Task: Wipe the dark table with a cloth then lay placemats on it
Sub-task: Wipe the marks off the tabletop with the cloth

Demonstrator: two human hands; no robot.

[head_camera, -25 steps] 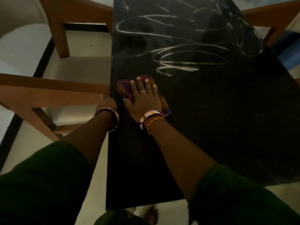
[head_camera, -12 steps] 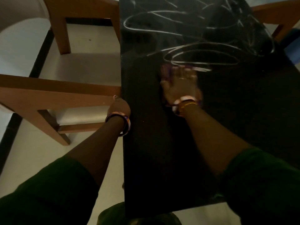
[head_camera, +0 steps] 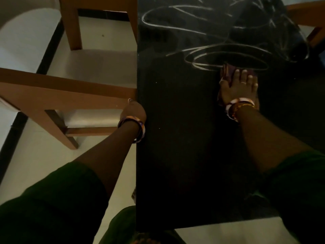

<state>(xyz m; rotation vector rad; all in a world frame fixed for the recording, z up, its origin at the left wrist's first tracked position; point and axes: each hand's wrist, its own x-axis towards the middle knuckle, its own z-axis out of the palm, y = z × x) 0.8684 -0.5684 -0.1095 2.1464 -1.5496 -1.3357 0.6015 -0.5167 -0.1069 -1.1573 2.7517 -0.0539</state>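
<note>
Head view looks down on the dark table (head_camera: 184,155), whose long axis runs away from the person. Right hand (head_camera: 239,88) lies flat on the cloth (head_camera: 228,72), fingers straight and spread, pressing it onto the tabletop toward the table's right-hand half, at the near edge of the pale smear loops (head_camera: 219,55). Only a dull purple corner of the cloth shows beyond the fingertips; the rest is under the palm. Left hand (head_camera: 133,110) sits at the table's left edge, seemingly bracing there; its fingers are hidden from above, so whether it grips the edge cannot be told. A wooden chair (head_camera: 58,92) stands just beside that same edge.

Judging by the marks, the unwiped part lies beyond the cloth, toward the table's far end, while the near stretch looks plain and dark. The right hand, already on the cloth, is the nearer one, so the coming stroke probably pushes forward along the table's length. No placemats are visible.
</note>
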